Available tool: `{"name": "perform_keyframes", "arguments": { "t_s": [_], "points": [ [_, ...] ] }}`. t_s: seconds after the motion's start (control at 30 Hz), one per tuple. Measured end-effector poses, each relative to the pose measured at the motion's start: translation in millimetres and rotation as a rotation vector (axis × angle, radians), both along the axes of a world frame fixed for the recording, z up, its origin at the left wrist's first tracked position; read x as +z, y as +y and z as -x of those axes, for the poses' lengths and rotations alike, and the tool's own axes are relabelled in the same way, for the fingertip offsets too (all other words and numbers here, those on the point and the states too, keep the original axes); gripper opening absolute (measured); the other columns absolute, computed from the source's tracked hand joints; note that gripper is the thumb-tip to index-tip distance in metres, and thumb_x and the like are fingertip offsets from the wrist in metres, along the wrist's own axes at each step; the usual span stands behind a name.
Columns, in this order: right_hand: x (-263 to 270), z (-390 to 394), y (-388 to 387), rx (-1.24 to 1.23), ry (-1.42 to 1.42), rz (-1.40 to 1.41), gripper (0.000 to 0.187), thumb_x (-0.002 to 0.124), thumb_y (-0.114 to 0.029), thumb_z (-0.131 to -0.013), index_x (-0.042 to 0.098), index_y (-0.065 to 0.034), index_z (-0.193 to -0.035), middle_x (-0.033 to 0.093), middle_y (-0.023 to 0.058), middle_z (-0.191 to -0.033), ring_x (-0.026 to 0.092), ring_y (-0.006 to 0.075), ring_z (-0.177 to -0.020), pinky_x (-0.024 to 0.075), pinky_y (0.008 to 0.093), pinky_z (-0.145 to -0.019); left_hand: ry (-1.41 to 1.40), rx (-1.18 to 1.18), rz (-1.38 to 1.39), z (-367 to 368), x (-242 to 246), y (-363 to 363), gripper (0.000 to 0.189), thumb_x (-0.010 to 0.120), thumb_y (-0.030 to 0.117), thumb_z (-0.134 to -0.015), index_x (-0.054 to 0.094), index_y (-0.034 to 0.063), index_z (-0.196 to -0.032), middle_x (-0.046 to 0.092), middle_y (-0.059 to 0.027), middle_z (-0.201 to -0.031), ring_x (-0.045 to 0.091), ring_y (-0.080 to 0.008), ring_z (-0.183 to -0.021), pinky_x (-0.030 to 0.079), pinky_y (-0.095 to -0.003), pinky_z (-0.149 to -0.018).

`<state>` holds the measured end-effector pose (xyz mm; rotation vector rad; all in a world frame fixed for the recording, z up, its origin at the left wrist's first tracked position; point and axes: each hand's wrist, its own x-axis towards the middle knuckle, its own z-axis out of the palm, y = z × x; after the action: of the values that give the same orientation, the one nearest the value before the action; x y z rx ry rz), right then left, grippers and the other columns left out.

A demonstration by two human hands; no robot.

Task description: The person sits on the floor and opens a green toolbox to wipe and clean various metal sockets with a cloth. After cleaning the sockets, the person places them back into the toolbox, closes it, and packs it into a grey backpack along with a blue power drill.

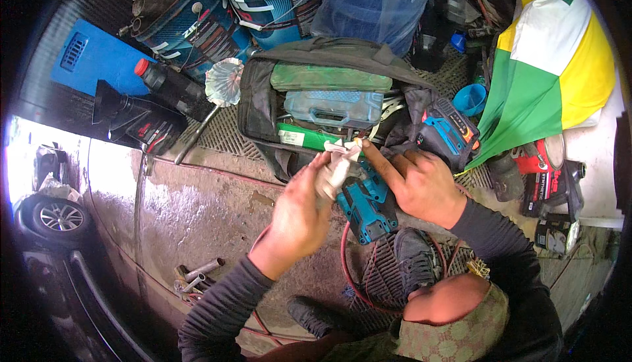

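My left hand (301,209) holds a crumpled white cloth or paper (336,169), its top bunched over the near edge of an open black tool bag (256,110). My right hand (419,184) is just to the right, its index finger stretched to the upper end of the cloth; whether it pinches it is unclear. Below and between my hands is a teal-and-black cordless power tool (370,209), partly covered. Inside the bag lie a green case (331,77), a translucent blue plastic case (333,107) and a green box (308,137). A teal-and-black battery charger (447,132) rests at the bag's right end.
Oil pails (271,6) and a plastic-wrapped blue container (373,6) stand behind the bag. Bottles and a metal rod (197,134) lie left, metal sockets (197,275) lower left. A red hose (345,263) crosses the floor near my shoes. Cans and a coloured cloth (538,80) are right.
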<state>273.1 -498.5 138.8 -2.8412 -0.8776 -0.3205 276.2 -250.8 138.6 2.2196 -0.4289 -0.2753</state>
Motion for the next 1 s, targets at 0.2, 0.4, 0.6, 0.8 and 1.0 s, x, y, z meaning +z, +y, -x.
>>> {"name": "perform_keyframes", "arguments": {
  "t_s": [0.2, 0.4, 0.6, 0.8, 1.0],
  "points": [
    [4.3, 1.6, -10.1, 0.041, -0.015, 0.104, 0.074, 0.057, -0.021, -0.083, 0.037, -0.0175, -0.155, 0.056, 0.0015, -0.074, 0.058, 0.0183, -0.070, 0.0490, 0.0321, -0.062, -0.388, -0.355, 0.014, 47.6, -10.5, -14.4, 0.059, 0.062, 0.008, -0.071, 0.055, -0.0088, -0.127, 0.048, -0.0276, -0.144, 0.041, -0.0405, -0.141, 0.028, -0.0504, -0.118],
    [3.7, -2.2, 3.1, 0.043, -0.062, -0.011, 0.072, 0.056, -0.007, -0.081, 0.043, -0.0126, -0.151, 0.054, 0.0032, -0.075, 0.058, 0.0203, -0.068, 0.0499, 0.0333, -0.062, 0.071, -1.112, -0.395, 104.0, -28.7, -32.0, 0.043, 0.059, 0.025, -0.085, 0.061, 0.0014, -0.121, 0.070, -0.0135, -0.104, 0.072, -0.0281, -0.091, 0.058, -0.0428, -0.075],
    [1.7, -9.3, -4.7, 0.000, -0.004, -0.157, 0.069, 0.063, -0.010, -0.079, 0.046, -0.0099, -0.146, 0.060, 0.0080, -0.073, 0.062, 0.0273, -0.062, 0.0507, 0.0407, -0.057, 0.022, -0.910, -0.453, 123.6, -115.6, 36.3, 0.038, 0.059, 0.018, -0.083, 0.061, 0.0022, -0.117, 0.068, -0.0136, -0.080, 0.069, -0.0327, -0.067, 0.055, -0.0454, -0.058],
    [1.1, -28.3, -24.9, -0.020, 0.486, -0.812, 0.047, 0.086, -0.024, -0.071, 0.068, -0.0039, -0.111, 0.071, 0.0124, -0.089, 0.068, 0.0275, -0.071, 0.0533, 0.0383, -0.068, -0.158, -0.404, -0.349, 25.7, -74.5, 56.0, 0.031, 0.065, 0.025, -0.079, 0.064, -0.0005, -0.098, 0.065, -0.0219, -0.108, 0.064, -0.0381, -0.099, 0.052, -0.0460, -0.083],
    [1.9, -39.2, -15.4, -0.255, 1.255, -1.663, 0.036, 0.068, -0.015, -0.093, 0.060, 0.0008, -0.125, 0.064, 0.0092, -0.084, 0.059, 0.0145, -0.064, 0.0490, 0.0277, -0.058, -0.400, -0.317, -0.418, -37.3, -55.5, 30.3, 0.039, 0.070, 0.036, -0.074, 0.072, 0.0017, -0.092, 0.054, -0.0190, -0.136, 0.047, -0.0350, -0.129, 0.033, -0.0566, -0.110]
  ]
}}
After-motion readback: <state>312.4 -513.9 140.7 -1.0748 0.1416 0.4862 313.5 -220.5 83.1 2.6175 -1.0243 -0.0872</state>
